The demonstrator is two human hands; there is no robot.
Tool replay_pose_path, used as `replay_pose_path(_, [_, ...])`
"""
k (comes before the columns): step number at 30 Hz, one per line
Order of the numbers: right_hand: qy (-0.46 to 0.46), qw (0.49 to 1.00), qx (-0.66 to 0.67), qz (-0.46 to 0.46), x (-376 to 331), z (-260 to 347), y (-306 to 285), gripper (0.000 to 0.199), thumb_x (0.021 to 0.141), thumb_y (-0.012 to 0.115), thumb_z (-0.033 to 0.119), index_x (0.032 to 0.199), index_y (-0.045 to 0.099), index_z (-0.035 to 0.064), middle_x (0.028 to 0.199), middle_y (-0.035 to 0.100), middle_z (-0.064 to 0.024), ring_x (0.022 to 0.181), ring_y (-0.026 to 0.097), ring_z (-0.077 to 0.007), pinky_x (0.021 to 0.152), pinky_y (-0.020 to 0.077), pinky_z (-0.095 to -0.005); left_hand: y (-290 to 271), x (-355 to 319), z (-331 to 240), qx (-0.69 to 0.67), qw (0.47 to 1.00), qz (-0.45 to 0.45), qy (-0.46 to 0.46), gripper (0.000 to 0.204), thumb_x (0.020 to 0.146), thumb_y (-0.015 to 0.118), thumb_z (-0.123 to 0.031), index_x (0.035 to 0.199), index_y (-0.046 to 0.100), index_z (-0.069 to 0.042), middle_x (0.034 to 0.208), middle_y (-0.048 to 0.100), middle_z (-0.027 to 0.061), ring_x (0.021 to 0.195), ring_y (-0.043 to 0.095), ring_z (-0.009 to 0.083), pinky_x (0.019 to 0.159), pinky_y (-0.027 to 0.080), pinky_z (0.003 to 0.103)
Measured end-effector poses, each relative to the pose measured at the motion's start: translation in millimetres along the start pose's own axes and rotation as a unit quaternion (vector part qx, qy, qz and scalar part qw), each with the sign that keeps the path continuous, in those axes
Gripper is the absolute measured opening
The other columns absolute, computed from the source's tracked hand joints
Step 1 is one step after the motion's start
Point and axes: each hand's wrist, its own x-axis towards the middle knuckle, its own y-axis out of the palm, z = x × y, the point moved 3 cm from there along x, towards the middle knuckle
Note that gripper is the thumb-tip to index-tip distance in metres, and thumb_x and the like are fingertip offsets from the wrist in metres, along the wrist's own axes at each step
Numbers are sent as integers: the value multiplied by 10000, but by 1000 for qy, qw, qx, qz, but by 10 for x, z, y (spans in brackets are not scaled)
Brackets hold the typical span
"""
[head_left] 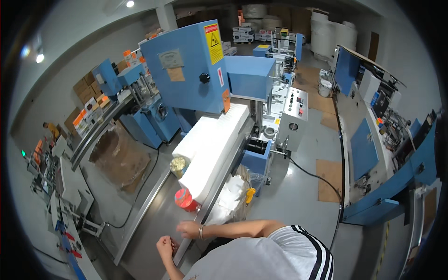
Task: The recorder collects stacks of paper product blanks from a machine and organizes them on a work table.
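My right hand (pixel 187 228), with a bracelet at the wrist, rests on the metal rail (pixel 183 249) at the near end of a long white stack of tissue paper (pixel 212 144); its fingers lie loosely apart and hold nothing. My left hand (pixel 164 244) is closed in a fist just left of the rail, over the steel table (pixel 151 224). A red plastic container (pixel 185 199) stands on the table beside the stack, a little beyond both hands. The stack runs back into a blue machine housing (pixel 186 74).
A grey control box (pixel 293 116) with a black cable sits right of the line. Another blue machine (pixel 140 107) and a conveyor stand at the left, with cardboard boxes (pixel 86 91) behind. A further blue machine line (pixel 378 154) runs along the right. Large white paper rolls (pixel 333 37) stand far back.
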Motion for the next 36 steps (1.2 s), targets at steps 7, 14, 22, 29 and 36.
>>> replay_pose_path(7, [-13,996,47,68,143,149,-627,136,766,604,146,895,591,102,844,617,-89,851,608,-294,755,481,-412,615,357,-313,-47,997,37,-39,205,950,543,-149,785,597,-41,563,556,22,411,478,83,351,358,228])
replay_pose_path(14, [-60,988,23,139,-2,-171,-844,84,794,613,210,837,600,140,870,630,-66,876,603,-292,745,465,-434,1037,472,-436,31,999,26,8,296,945,564,-185,691,571,-33,514,533,37,378,482,103,340,353,245])
replay_pose_path(22, [-43,988,45,142,-35,-143,-789,76,808,609,202,861,627,151,894,632,-38,918,594,-250,800,437,-407,922,497,-307,57,998,-40,3,341,929,587,-175,625,526,-35,502,515,30,385,457,99,348,346,257])
replay_pose_path(29, [-96,987,73,107,-63,-170,-816,75,791,619,191,853,616,148,916,622,-63,928,576,-288,795,438,-438,867,550,-228,-1,997,-58,-45,324,929,585,-171,641,550,-29,536,546,41,393,457,100,343,343,252])
replay_pose_path(36, [-167,974,35,147,-61,-242,-788,233,740,684,206,961,636,148,1012,592,-81,989,548,-288,833,425,-439,858,497,-270,-48,993,-57,-93,312,949,558,-220,693,565,-40,541,560,55,375,488,129,317,352,240])
